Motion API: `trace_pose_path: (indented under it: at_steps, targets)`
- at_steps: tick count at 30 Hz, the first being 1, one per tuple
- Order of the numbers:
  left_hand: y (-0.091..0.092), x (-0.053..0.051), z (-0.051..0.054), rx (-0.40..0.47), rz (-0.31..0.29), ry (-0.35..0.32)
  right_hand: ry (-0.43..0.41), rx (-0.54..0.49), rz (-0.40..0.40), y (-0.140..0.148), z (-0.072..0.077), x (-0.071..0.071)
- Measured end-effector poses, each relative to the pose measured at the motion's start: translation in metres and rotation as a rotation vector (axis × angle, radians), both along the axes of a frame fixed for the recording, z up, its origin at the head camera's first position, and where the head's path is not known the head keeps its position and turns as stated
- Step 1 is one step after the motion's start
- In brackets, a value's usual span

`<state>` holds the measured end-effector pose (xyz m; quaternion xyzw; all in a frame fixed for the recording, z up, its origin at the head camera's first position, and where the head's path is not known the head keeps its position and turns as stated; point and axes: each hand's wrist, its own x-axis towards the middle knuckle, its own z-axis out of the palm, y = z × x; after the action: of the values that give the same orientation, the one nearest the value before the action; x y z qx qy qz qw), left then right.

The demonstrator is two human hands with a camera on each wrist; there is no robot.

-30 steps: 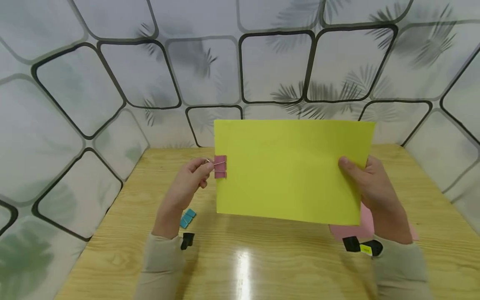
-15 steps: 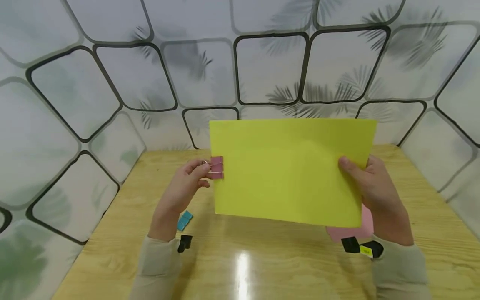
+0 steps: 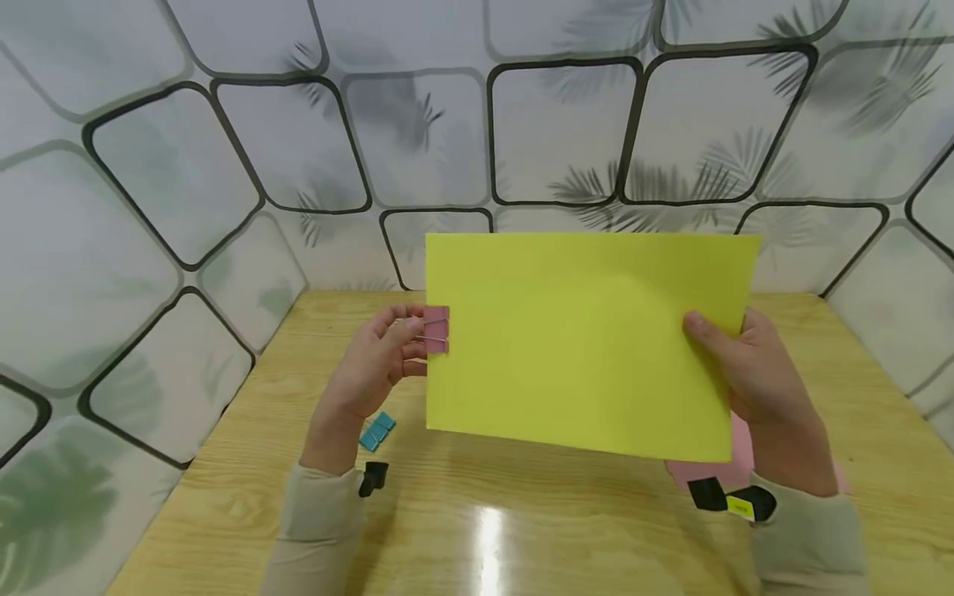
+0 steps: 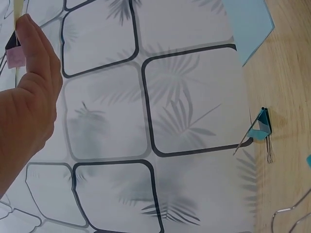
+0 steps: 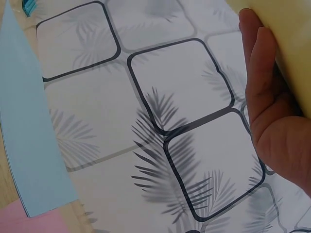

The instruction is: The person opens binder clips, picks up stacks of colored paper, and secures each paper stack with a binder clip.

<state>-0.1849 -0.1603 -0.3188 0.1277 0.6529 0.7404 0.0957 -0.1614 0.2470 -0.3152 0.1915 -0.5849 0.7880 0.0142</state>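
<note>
A yellow sheet of paper (image 3: 581, 348) is held up over the wooden table, facing me. On its left edge sits a pink binder clip (image 3: 436, 329), also seen from the side in the left wrist view as a pink clip (image 4: 16, 57). My left hand (image 3: 361, 377) pinches this clip's wire handles, with the fingers reaching behind it. At the sheet's right edge my right hand (image 3: 768, 397) grips the paper, thumb in front and fingers behind. The right wrist view shows those fingers (image 5: 260, 82) lying against the back of the yellow paper (image 5: 294, 43).
Near my left wrist a teal binder clip (image 3: 378, 431) lies on the table (image 3: 417, 530). Pink paper (image 3: 738, 463) lies below my right hand. The wrist views show light blue paper (image 5: 31, 121), hidden in the head view. A patterned wall (image 3: 559, 132) rises behind the table.
My left fingers have moved further behind the pink binder clip, and more of them show below the thumb. The right hand keeps its grip on the yellow paper. The head view has shifted slightly.
</note>
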Motion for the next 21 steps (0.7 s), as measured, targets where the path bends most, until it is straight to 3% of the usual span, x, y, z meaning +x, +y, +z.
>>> trace_pose_path:
  at_steps: [7,11,16,21]
  targets:
    - [0.003,0.002,-0.001,-0.088,-0.019,0.022,-0.017,-0.005,-0.009,0.002,0.000,0.007]
    - [0.007,0.001,-0.002,-0.113,0.037,0.003,-0.067,-0.028,0.009,0.004,0.004,0.005]
    - [0.012,0.001,-0.005,-0.091,0.101,-0.042,-0.180,-0.032,0.092,0.007,0.001,0.005]
    - [0.016,-0.004,-0.005,-0.059,0.154,-0.060,-0.184,-0.013,0.155,0.010,-0.004,0.003]
